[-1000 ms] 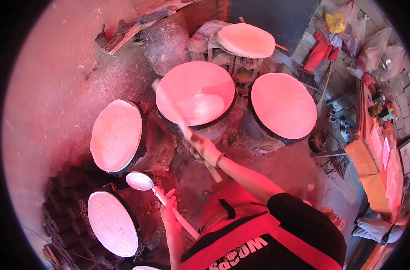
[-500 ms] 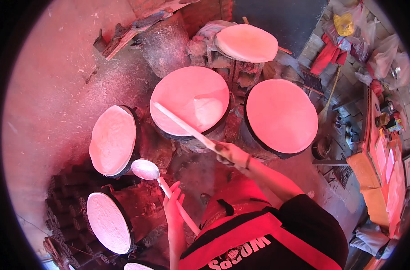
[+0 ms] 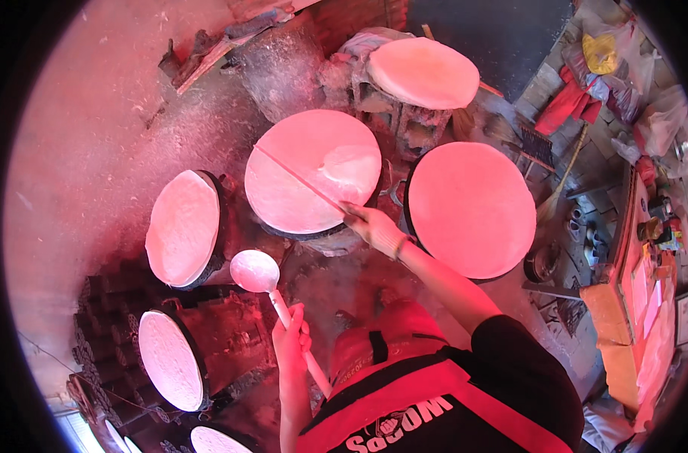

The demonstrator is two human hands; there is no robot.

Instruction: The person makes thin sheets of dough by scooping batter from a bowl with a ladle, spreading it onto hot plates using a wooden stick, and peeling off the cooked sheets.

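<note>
My right hand (image 3: 370, 226) grips a long, thin wooden spreader (image 3: 302, 181), which lies edge-on across the middle round griddle (image 3: 280, 192). A smooth pale layer coats that griddle, and a thicker mound of batter (image 3: 351, 167) sits on its right part. Lower left, the fingers of my left hand (image 3: 291, 336) are wrapped around the pale handle of a ladle (image 3: 255, 270). Its round bowl is smeared whitish and hangs beside the left griddle (image 3: 182, 226), apart from it. Another coated griddle (image 3: 472, 210) stands to the right of my right forearm.
More coated griddles stand lower left (image 3: 170, 361) and at the bottom edge (image 3: 217, 440). A pale round stack (image 3: 425, 73) rests on a stand at the back. Dark ridged cylinders (image 3: 106, 332) are piled on the left. A cluttered table (image 3: 616, 309), broom (image 3: 563, 185) and bags line the right side.
The spreader has turned from showing its broad face to edge-on, and my right hand has shifted slightly left and up. My left fingers have closed around the handle; the ladle bowl has risen slightly.
</note>
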